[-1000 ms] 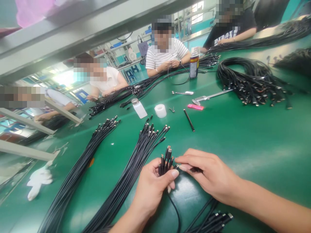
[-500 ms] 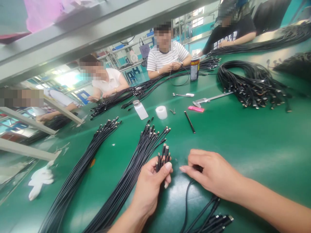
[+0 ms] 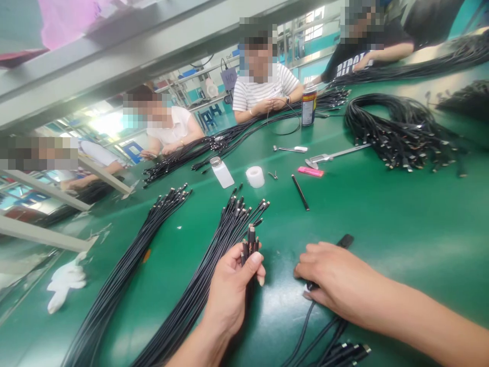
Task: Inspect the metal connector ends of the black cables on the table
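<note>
My left hand (image 3: 233,285) is closed round a small bunch of black cables (image 3: 251,244), their connector ends pointing up between thumb and fingers. Low over the green table, my right hand (image 3: 336,280) grips a black cable (image 3: 303,326) that trails from under its thumb. A flat black end (image 3: 346,240) shows beyond the knuckles; whether it belongs to that cable I cannot tell. Below this hand lie more cable connectors (image 3: 349,351). Left of my left hand a long bundle of black cables (image 3: 198,275) stretches along the table, with a second cable bundle (image 3: 126,270) farther left.
Beyond the hands lie a pen (image 3: 300,192), a tape roll (image 3: 255,177), a white bottle (image 3: 222,173), a pink item (image 3: 310,172) and a caliper (image 3: 336,153). A spray can (image 3: 308,106) stands near coiled cables (image 3: 385,127). A white glove (image 3: 66,283) lies left. Several co-workers sit opposite.
My right hand has moved slightly right and down and turned palm-down, and the flat black end now shows behind it. My left hand has shifted a little left with its bunch of cables.
</note>
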